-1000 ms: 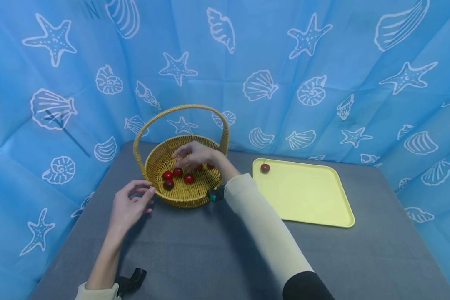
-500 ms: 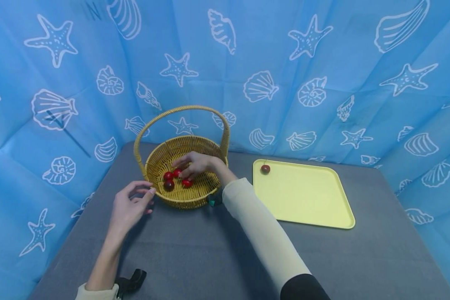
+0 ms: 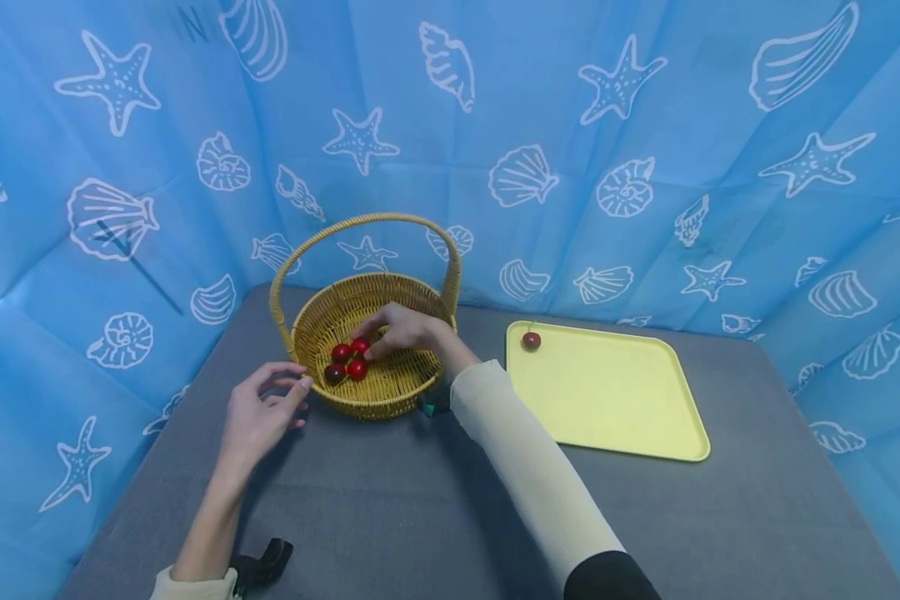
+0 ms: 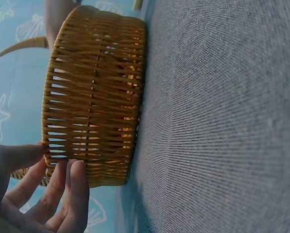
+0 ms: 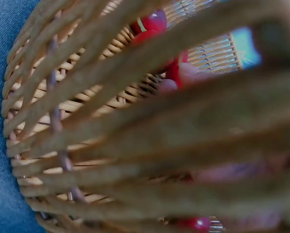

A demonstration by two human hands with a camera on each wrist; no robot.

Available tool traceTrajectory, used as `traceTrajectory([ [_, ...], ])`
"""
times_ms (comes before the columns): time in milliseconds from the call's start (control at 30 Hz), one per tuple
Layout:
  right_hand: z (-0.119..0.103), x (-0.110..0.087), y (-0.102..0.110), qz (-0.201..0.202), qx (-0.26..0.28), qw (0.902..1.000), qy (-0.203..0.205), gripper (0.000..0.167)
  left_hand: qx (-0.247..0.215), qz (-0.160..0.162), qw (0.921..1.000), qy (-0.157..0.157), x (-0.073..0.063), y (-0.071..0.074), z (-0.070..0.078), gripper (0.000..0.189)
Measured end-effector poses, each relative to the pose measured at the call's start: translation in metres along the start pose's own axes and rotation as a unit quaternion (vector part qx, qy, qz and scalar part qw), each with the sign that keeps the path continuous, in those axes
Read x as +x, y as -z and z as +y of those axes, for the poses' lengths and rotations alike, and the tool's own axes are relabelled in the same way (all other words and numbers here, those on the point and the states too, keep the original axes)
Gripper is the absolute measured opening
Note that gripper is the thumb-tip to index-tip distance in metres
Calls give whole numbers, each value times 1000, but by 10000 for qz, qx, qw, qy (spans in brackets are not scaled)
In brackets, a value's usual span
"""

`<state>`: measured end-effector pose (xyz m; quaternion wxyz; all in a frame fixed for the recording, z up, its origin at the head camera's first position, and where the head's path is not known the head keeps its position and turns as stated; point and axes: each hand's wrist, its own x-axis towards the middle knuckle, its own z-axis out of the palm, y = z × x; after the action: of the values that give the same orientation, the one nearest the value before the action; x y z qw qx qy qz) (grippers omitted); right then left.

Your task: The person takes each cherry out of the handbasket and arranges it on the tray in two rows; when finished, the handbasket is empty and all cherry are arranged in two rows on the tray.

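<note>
A round woven basket [image 3: 375,404] with a tall arched handle stands at the back left of the table. Several red cherries lie on its bottom, bunched at the left, a dark one [image 3: 334,373] among them. My left hand [image 3: 266,408] pinches the basket's near left rim between thumb and fingers; in the left wrist view the fingertips press the outer weave. Reaching inside, my right hand [image 3: 405,327] has thumb and fingertips around a red cherry [image 3: 360,345]. Through the blurred weave, the right wrist view shows those fingertips [image 5: 167,86] against red fruit, plus another cherry [image 5: 198,223] lower down.
To the right lies a yellow rectangular tray [image 3: 615,400] with one stemmed cherry [image 3: 531,341] at its back left corner. A grey cloth [image 3: 390,508] covers the table. Behind hangs a blue curtain [image 3: 450,192] with shell and starfish prints.
My right hand has lowered into the basket and its fingertips have come to a cherry. A nearby red cherry has shifted left against the others. The left hand stays at the rim.
</note>
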<state>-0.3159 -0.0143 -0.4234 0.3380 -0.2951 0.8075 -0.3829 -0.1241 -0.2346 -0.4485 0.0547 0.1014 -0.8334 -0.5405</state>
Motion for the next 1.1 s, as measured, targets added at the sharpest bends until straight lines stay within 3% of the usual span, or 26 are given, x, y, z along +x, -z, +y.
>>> traceTrajectory([
  [367,-5,-4,11,204,-175,9995,163,41,50,-12,10000,28,0,0,1,40],
  [500,-9,-8,18,189,35,9996,201,41,65,3,10000,14,-1,0,2,40],
  [767,-14,-22,39,287,34,9979,587,43,48,-28,10000,48,-1,1,3,40],
  [1100,-18,-43,57,104,457,9933,1055,48,69,-33,10000,25,-1,0,3,40],
])
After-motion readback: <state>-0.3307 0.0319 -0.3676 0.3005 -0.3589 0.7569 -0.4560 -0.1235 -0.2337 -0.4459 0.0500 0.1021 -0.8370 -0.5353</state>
